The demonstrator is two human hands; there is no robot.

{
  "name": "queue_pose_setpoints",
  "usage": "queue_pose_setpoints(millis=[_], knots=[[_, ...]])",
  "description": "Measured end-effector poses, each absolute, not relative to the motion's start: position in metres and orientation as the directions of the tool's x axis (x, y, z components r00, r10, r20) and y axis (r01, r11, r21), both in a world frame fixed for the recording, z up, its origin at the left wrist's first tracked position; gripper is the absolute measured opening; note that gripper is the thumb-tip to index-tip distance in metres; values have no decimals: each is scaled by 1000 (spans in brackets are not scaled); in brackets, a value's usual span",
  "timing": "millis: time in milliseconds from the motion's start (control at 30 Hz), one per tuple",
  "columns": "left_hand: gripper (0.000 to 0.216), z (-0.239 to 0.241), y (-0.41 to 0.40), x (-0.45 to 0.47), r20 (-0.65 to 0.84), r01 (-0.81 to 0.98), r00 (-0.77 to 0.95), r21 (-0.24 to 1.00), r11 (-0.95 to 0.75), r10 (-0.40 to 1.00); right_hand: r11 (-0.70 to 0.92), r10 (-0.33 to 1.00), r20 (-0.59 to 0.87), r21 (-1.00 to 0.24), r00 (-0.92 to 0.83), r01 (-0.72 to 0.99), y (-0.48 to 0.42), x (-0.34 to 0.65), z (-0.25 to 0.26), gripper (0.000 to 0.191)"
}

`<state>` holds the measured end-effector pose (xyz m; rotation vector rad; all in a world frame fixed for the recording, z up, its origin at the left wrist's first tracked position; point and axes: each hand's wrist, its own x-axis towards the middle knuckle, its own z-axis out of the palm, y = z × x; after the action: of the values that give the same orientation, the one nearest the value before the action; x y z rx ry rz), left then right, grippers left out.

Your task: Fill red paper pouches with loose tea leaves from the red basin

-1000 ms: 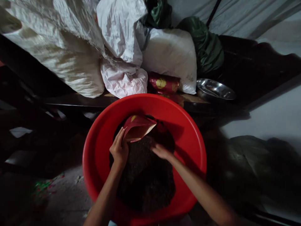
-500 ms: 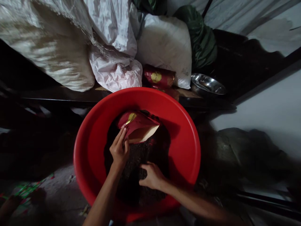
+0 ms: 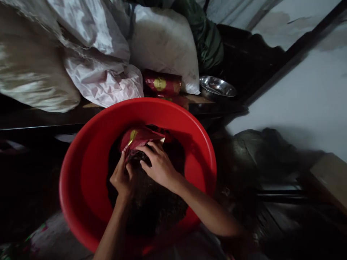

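Note:
A large red basin (image 3: 84, 155) sits in front of me, holding a heap of dark loose leaves (image 3: 151, 206). A red packet with gold print (image 3: 137, 136) lies open-mouthed on the heap at the far side. My left hand (image 3: 121, 177) grips the packet's near edge, fingers closed on it. My right hand (image 3: 158, 164) is at the packet's mouth, fingers curled over a clump of the dark leaves, covering the opening.
Behind the basin, a dark ledge carries white woven sacks (image 3: 100, 68), a second red packet (image 3: 162, 83), a green bag (image 3: 207, 39) and a steel bowl (image 3: 218, 86). A pale wall (image 3: 303, 97) and dark bundles (image 3: 260, 151) lie to the right.
My right hand has moved from the heap up to the packet's mouth. The camera has shifted, so the basin sits further left.

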<state>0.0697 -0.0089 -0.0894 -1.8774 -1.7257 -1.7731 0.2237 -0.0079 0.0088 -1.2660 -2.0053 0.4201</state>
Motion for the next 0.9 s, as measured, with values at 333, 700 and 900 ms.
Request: queue_pose_setpoints(millis=[333, 700, 900], knots=[[45, -87, -5, 68, 704, 674, -312, 637, -374, 637, -261, 950, -280, -480, 136, 837, -16, 363, -50, 37], [47, -87, -6, 66, 716, 654, -265, 625, -426, 645, -374, 670, -737, -235, 87, 897, -39, 319, -115, 83], [45, -85, -6, 68, 700, 608, -268, 656, -448, 661, -507, 673, -717, -271, 179, 818, -84, 266, -121, 92]])
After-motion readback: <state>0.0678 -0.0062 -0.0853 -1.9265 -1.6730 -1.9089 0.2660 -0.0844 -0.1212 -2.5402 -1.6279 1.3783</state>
